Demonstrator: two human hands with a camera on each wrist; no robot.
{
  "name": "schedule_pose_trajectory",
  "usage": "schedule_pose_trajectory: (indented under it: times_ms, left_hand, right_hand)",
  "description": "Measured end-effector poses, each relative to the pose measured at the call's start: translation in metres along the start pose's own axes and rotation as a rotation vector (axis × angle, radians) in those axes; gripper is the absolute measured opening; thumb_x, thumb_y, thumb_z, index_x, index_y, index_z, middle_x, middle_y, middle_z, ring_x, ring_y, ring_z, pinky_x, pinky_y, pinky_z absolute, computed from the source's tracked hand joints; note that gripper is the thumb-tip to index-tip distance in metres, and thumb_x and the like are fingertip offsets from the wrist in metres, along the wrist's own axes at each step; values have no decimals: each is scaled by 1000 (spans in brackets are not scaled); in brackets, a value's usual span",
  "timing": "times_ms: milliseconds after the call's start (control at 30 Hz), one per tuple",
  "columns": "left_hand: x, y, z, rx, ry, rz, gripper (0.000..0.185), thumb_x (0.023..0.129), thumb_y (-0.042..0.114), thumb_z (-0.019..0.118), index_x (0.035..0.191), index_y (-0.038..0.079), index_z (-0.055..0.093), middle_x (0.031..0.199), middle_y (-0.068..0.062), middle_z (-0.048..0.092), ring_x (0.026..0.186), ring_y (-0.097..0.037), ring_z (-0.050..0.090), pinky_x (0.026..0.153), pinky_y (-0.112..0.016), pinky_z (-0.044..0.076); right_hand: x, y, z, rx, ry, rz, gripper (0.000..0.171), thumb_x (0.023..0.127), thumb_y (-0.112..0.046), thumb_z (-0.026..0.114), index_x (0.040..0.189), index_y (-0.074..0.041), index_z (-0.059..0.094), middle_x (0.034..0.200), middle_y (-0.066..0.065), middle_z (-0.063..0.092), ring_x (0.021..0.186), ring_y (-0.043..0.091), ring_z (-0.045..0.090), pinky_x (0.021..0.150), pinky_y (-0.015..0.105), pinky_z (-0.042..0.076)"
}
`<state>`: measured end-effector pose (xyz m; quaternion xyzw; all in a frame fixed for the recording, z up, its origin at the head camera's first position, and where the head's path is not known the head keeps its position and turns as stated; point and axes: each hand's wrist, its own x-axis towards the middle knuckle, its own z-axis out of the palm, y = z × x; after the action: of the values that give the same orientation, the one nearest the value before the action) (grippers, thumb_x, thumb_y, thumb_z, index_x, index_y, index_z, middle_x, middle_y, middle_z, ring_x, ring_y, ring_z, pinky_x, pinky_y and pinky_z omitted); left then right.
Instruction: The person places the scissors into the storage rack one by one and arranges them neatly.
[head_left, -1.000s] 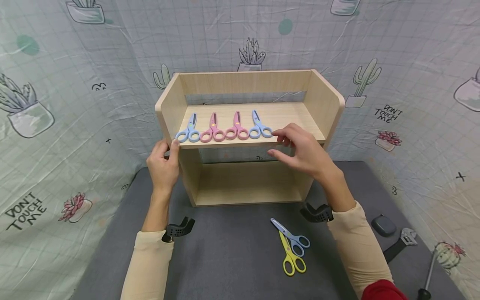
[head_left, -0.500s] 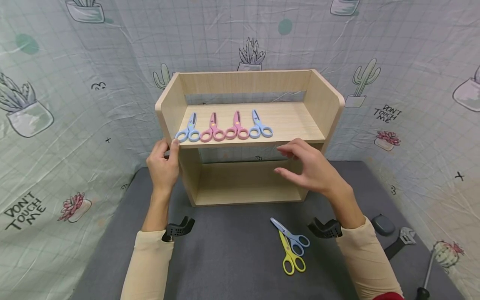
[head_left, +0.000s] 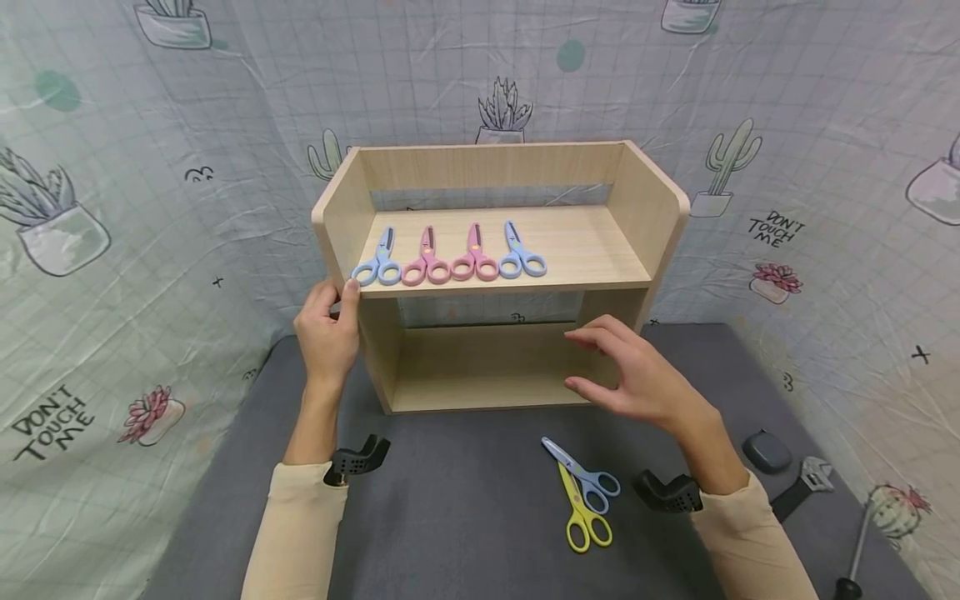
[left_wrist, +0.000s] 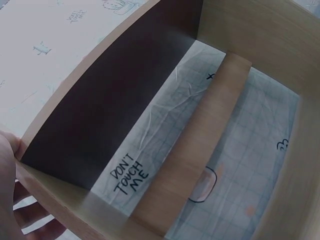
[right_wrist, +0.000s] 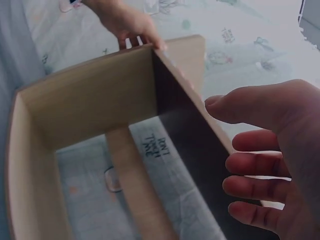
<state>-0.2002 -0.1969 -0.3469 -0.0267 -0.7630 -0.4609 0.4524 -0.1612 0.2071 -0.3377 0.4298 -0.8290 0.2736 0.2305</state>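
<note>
A printed cloth backdrop (head_left: 135,250) with cactus drawings and "DON'T TOUCH ME" lettering fills the upper part and both sides of the head view, and a dark grey table (head_left: 450,533) fills the bottom. At the centre stands a pale wooden shelf unit (head_left: 652,217) with two levels. My left hand (head_left: 326,333), left of centre, grips the shelf's front left edge: my thumb is hooked over the corner of the upper board and my other fingers curl around the outside of the side panel. My right hand (head_left: 637,379), just right of centre and in front of the lower opening, hangs in the air with its fingers relaxed, slightly spread and gently bent; it holds nothing and touches nothing, though it is close to the shelf's right side panel. In the right wrist view those fingers (right_wrist: 260,145) show apart from the wood. On the upper board, in a row toward its left end, lie four small scissors: blue scissors (head_left: 378,258), pink scissors (head_left: 426,258), a second pink pair (head_left: 475,254) and a second blue pair (head_left: 520,252), handles facing me. On the table at lower centre, below my right hand, grey-blue scissors (head_left: 585,473) lie crossed over yellow scissors (head_left: 581,512).
</note>
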Motion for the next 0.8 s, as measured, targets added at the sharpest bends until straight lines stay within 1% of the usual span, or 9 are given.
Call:
schedule_pose_trajectory:
  times_ms: [200,300,433,633,800]
  left_hand:
    - [-1,0,0,-3,-2,-11,33,100,28,61,93,-2,72,108,-12,72,94,-16,66,68,-6,44]
    - [-1,0,0,-4,4,-15,32,99,27,61,92,-2,72,108,-12,73,92,-14,64,68,-5,44]
    - [-1,0,0,-3,5,-14,32,99,27,61,90,-2,72,107,-11,73,91,-13,63,68,-5,44]
    - [-1,0,0,-5,-1,-8,33,100,27,61,91,-3,71,107,-13,72,92,-15,65,68,-5,45]
    - [0,0,0,-3,4,2,33,100,27,61,86,-3,69,104,-13,72,89,-12,63,68,-5,44]
  right_hand:
    - [-18,4,8,26,-33,8,60,72,-11,86,127,-6,63,116,1,61,102,14,58,97,10,40]
    - [-27,7,12,31,-40,5,60,72,-11,86,127,-7,63,116,1,60,101,13,56,95,11,40]
    - [-39,10,17,26,-49,16,60,72,-11,86,127,-8,63,114,0,60,98,10,54,89,14,42]
    - [-58,12,24,7,-86,79,60,71,-15,87,126,-10,63,113,-2,60,96,8,55,85,21,47]
    - [-77,13,31,-5,-116,141,60,72,-19,89,126,-13,63,114,-5,60,99,8,57,86,27,50]
